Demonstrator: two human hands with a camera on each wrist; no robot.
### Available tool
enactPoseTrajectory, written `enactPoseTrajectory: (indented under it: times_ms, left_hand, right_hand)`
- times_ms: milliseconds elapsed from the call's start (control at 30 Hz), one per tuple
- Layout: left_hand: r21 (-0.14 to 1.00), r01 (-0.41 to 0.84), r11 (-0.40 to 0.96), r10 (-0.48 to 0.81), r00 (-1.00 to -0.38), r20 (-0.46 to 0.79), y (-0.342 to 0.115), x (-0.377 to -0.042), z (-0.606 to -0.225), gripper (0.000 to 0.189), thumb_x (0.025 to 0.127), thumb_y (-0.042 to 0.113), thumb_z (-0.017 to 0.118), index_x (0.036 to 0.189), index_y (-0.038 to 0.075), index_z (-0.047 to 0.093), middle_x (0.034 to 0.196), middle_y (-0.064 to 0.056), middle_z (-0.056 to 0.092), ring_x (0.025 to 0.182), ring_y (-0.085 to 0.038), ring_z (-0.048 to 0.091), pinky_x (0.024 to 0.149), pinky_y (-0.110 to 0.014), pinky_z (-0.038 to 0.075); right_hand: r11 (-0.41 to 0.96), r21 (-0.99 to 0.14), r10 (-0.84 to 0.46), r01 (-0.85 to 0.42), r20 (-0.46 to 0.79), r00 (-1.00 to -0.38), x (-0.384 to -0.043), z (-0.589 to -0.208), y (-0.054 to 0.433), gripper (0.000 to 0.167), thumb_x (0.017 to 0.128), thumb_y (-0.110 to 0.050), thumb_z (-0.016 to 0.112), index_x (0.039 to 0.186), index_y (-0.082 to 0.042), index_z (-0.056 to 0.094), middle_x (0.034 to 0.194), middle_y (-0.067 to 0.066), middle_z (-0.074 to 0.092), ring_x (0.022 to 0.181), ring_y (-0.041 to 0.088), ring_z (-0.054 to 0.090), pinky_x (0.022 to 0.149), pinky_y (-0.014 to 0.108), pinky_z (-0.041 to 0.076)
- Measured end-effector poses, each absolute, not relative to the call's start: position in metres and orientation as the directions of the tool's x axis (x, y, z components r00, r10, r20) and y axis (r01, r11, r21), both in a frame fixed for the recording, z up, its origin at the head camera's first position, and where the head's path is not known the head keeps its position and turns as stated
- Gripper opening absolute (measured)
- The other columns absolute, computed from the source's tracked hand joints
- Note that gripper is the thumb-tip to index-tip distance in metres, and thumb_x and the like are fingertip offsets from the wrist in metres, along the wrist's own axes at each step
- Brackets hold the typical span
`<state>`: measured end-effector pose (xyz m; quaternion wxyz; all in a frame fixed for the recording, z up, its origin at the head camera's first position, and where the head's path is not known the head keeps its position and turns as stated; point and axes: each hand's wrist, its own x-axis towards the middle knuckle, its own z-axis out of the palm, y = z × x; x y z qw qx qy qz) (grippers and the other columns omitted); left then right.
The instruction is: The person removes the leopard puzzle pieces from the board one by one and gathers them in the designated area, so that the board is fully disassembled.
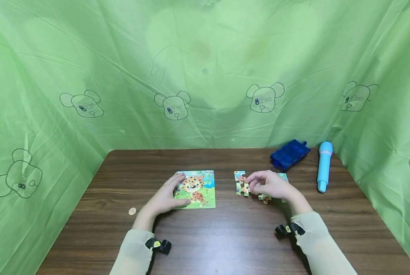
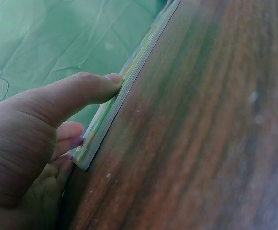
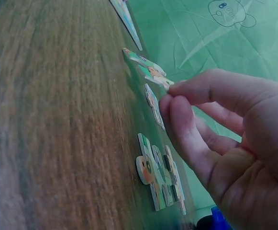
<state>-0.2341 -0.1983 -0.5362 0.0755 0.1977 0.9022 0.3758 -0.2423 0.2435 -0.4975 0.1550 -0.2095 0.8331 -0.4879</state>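
A square puzzle board (image 1: 206,194) with a spotted leopard cub on a green and blue ground lies flat on the table. My left hand (image 1: 165,194) holds it at its left side, the thumb on the near edge and the fingers toward the far left corner. To the right, my right hand (image 1: 270,184) pinches a puzzle piece (image 3: 150,69) between thumb and fingertips, tilted above the tabletop. Just beyond it lies another puzzle piece (image 1: 239,175). More loose pieces (image 3: 153,172) lie under and beside the right hand, which partly hides them in the head view.
A blue plastic case (image 1: 290,154) sits at the back right, with a light blue toy microphone (image 1: 324,166) beside it. A small pale round disc (image 1: 132,211) lies left of my left wrist. Green cloth (image 1: 205,76) hangs around the wooden table (image 1: 212,244).
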Motion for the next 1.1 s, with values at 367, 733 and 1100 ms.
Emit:
enactPoseTrajectory:
  times_ms: [367, 733, 1100]
  left_hand:
    - [0.710, 0.300, 0.637, 0.416, -0.909, 0.011, -0.198, -0.233, -0.535, 0.101, 0.086, 0.045, 0.093, 0.167, 0.010, 0.045, 0.178, -0.008, 0.034, 0.168, -0.033, 0.016, 0.129, -0.065, 0.027]
    - [0.704, 0.302, 0.643, 0.414, -0.910, 0.012, -0.198, -0.233, -0.534, 0.101, 0.086, 0.046, 0.093, 0.167, 0.009, 0.045, 0.177, -0.009, 0.035, 0.168, -0.033, 0.017, 0.129, -0.064, 0.027]
    - [0.707, 0.293, 0.643, 0.413, -0.911, 0.002, -0.198, -0.234, -0.534, 0.102, 0.086, 0.046, 0.093, 0.167, 0.008, 0.044, 0.178, -0.010, 0.034, 0.168, -0.033, 0.016, 0.130, -0.064, 0.026]
  right_hand:
    - [0.513, -0.818, -0.474, -0.261, -0.016, -0.881, -0.240, -0.494, 0.238, 0.026, 0.091, 0.004, 0.079, 0.117, 0.000, 0.077, 0.094, 0.008, 0.077, 0.081, 0.017, 0.070, 0.072, 0.024, 0.057]
    - [0.582, -0.741, -0.522, -0.336, -0.024, -0.852, -0.247, -0.503, 0.240, 0.022, 0.095, -0.002, 0.081, 0.115, -0.011, 0.080, 0.091, -0.005, 0.077, 0.076, 0.011, 0.066, 0.067, 0.026, 0.055]
    - [0.613, -0.695, -0.527, -0.375, -0.006, -0.850, -0.246, -0.501, 0.239, 0.023, 0.093, -0.002, 0.081, 0.112, -0.014, 0.080, 0.089, -0.006, 0.075, 0.072, 0.011, 0.063, 0.063, 0.026, 0.053]
